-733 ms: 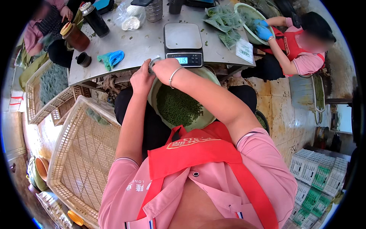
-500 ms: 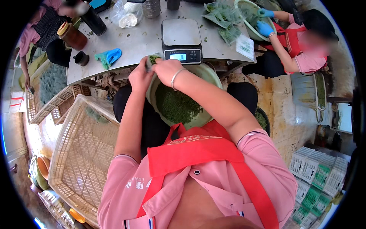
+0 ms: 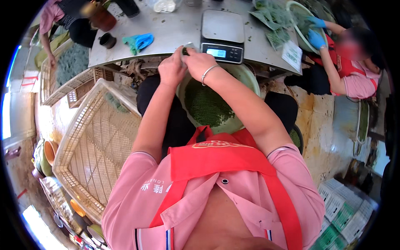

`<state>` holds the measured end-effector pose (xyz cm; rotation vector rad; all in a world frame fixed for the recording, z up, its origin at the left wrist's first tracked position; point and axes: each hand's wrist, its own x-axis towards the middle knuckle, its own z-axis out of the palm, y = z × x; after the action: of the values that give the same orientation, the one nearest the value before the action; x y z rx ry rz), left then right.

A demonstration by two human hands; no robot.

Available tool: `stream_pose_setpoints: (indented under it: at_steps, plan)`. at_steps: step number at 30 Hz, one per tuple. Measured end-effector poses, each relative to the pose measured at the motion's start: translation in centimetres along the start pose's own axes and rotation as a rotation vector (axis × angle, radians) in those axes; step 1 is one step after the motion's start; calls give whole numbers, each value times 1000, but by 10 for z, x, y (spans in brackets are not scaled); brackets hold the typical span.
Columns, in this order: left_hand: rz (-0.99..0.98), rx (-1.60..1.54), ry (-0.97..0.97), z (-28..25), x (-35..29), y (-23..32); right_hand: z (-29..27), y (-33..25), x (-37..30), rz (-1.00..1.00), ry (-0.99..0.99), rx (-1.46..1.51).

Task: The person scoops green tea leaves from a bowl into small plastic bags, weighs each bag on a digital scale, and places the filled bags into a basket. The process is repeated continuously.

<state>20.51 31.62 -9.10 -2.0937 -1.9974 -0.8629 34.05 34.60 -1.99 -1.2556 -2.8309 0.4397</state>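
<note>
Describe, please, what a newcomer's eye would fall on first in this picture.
The red apron would probably draw the eye first, bright in the middle of the view. Just above it is a pale basin with green bits, while the left hand and right hand hold a small bag left of the scale. The large crate at the left also stands out.

You're in what looks like a produce-packing workroom: a metal table (image 3: 179,31) with a digital scale (image 3: 223,29) and filled bags (image 3: 275,18) at the top of your frame, a basin (image 3: 246,76) of green bits (image 3: 204,104) below, stacked plastic crates (image 3: 346,214) lower right, and a gloved, red-aproned co-worker (image 3: 343,68) upper right
</note>
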Motion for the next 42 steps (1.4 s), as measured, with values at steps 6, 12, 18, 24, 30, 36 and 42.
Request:
stream_pose_setpoints:
  at_steps: [6, 12, 18, 24, 30, 36, 42]
  plan:
    - [-372, -414, 89, 13, -8, -23, -54, 45, -72, 146, 262, 941]
    - [-597, -572, -69, -4, 11, -2, -2, 255, -104, 685, 790, 446]
    - [-584, -908, -41, 15, -4, -28, -14, 287, -58, 709, 725, 842]
    - [-636, -1185, 98, -24, -15, -25, -68, 142, -68, 440, 777, 1042]
    - [-614, -959, 305, -107, -57, -62, -20, 82, -29, 303, 593, 880]
    - [-1053, -103, 152, -162, -191, -161, 35, 75, -64, 294, 585, 1017]
    - [-1462, -67, -135, -87, -271, -220, 143, 68, -101, 317, -148, 643]
